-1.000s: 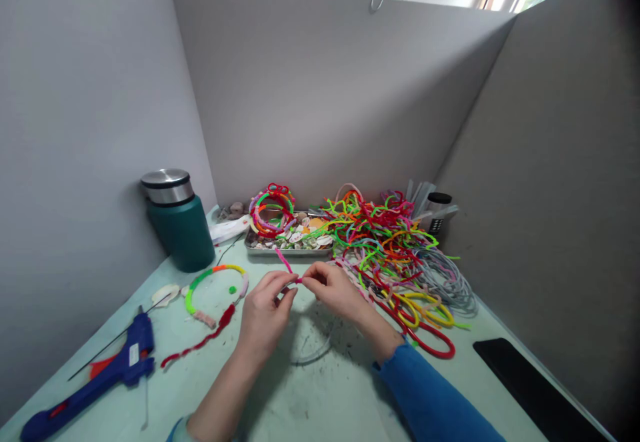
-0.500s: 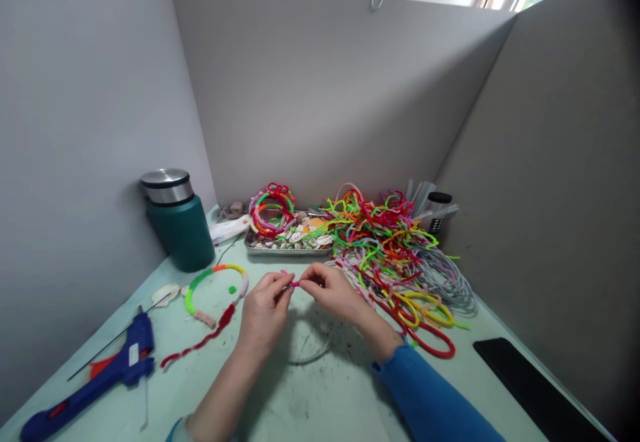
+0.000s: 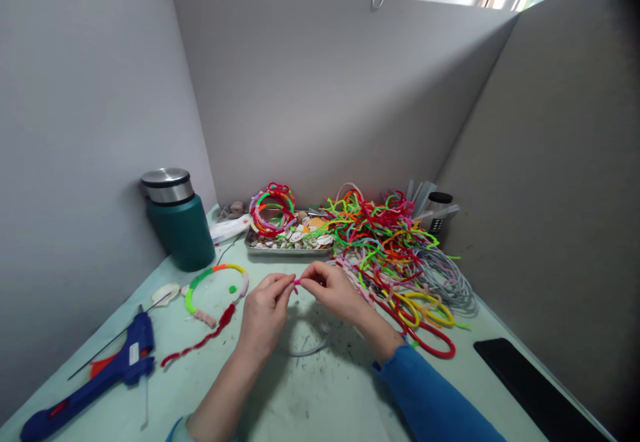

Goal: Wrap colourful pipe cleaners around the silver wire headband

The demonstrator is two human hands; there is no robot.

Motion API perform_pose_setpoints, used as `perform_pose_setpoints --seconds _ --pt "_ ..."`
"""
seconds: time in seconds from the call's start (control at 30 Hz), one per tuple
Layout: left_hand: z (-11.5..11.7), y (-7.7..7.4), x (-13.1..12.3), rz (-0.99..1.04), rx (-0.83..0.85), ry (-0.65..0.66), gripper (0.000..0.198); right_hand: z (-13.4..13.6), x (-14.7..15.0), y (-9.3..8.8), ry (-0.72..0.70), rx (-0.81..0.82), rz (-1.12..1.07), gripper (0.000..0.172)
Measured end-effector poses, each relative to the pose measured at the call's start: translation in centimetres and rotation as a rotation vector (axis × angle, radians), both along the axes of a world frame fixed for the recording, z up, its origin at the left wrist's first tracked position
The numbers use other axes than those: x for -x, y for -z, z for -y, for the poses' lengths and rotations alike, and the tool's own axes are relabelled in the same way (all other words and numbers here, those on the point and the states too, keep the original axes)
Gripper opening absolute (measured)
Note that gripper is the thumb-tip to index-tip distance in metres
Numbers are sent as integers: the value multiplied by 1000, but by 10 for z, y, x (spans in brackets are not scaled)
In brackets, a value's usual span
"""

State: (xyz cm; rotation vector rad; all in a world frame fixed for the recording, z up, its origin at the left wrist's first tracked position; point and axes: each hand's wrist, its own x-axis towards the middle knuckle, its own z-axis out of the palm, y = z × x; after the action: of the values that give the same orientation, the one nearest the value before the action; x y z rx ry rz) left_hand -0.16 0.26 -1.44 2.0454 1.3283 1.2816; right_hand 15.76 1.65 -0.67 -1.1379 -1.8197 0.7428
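Observation:
Both hands meet above the middle of the table, pinching a short bright pink pipe cleaner (image 3: 297, 283) between them. My left hand (image 3: 265, 305) has thumb and forefinger closed on its left side, while the fingertips of my right hand (image 3: 333, 291) close on its right side. Much of the pipe cleaner is hidden by the fingers. Below the hands curves a thin grey cord (image 3: 307, 353); whether it joins the pink piece I cannot tell. To the left lies a ring wrapped in coloured pipe cleaner (image 3: 191, 289), with a red twisted tail (image 3: 193, 346).
A blue glue gun (image 3: 115, 372) lies front left, near a green bottle (image 3: 183, 232). At the back, a metal tray (image 3: 290, 251) holds small pieces and colourful wrapped rings (image 3: 273, 210). Right of it are a pipe cleaner heap (image 3: 375, 229), grey cord coils (image 3: 450, 285) and a black flat object (image 3: 535, 385).
The pink pipe cleaner's free end, which pointed up and left behind the left fingertips, now hangs below them between the hands. Both hands stay in nearly the same place.

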Motion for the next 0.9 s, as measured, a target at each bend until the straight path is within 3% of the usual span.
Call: perform_pose_setpoints --seconds 0.43,0.7,0.9 --pt "-2 -2 2 118 215 -19 27 2 0 -5 -2 1 -8 14" --pt "-6 -1 0 388 538 114 31 3 0 -5 -11 19 -11 12" --pt "-6 -2 1 540 615 173 35 3 0 -6 -11 21 -17 11"
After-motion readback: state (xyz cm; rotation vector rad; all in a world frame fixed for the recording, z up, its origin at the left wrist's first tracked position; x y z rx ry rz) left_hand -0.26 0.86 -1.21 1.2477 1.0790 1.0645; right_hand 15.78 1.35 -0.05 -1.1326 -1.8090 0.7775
